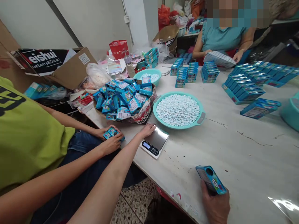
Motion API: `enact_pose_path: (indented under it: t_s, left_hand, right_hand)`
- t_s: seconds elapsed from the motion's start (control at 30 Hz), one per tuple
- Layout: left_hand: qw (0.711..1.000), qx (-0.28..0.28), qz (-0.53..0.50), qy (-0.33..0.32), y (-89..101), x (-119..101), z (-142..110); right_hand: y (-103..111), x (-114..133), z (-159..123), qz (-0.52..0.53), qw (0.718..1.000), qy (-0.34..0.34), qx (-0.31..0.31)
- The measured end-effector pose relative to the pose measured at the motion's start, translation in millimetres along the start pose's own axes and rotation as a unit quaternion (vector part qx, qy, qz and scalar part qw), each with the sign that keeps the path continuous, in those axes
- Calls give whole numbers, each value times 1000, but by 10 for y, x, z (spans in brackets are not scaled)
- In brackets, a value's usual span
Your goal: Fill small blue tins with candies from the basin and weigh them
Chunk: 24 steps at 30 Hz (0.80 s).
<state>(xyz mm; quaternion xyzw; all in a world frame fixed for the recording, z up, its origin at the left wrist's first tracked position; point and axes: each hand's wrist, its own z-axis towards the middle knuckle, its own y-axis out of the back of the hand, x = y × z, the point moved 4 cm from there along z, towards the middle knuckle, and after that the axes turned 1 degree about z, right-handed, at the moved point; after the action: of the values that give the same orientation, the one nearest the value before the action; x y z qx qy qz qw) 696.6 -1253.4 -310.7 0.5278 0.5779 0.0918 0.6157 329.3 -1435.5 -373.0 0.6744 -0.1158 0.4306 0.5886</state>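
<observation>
My left hand [148,130] rests at the far left corner of a digital kitchen scale [158,138], its fingers stretched out low over the plate. The fingertips are partly hidden, and nothing shows in them. The scale's display is lit. Just beyond it stands a turquoise bowl [156,117] heaped with small pale candies [178,109]. Near the front edge of the table, my right hand [217,202] is closed around a small blue candy box [211,179], tilted, with a dark round mark on its upper side.
A carton [149,109] heaped with blue boxes [126,98] stands left of the bowl. Beside me, a co-worker's hands [112,141] hold blue boxes. Across the table another person handles a wrapped pack [219,59]. Rows of boxes [245,88] stand at the right.
</observation>
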Motion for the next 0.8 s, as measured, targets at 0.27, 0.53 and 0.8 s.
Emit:
enact_pose_path:
  t_s: [0.27, 0.53, 0.8]
  left_hand:
    - [993, -99, 44, 45, -10, 0, -549]
    - [985, -144, 97, 10, -436, -50, -2239]
    - [942, 53, 322, -75, -848, -426, -2295]
  right_hand:
    - [9, 46, -10, 15, 1000, -20, 11]
    - [-1, 47, -2, 22, 999, -19, 19]
    - [9, 69, 7, 18, 999, -40, 5]
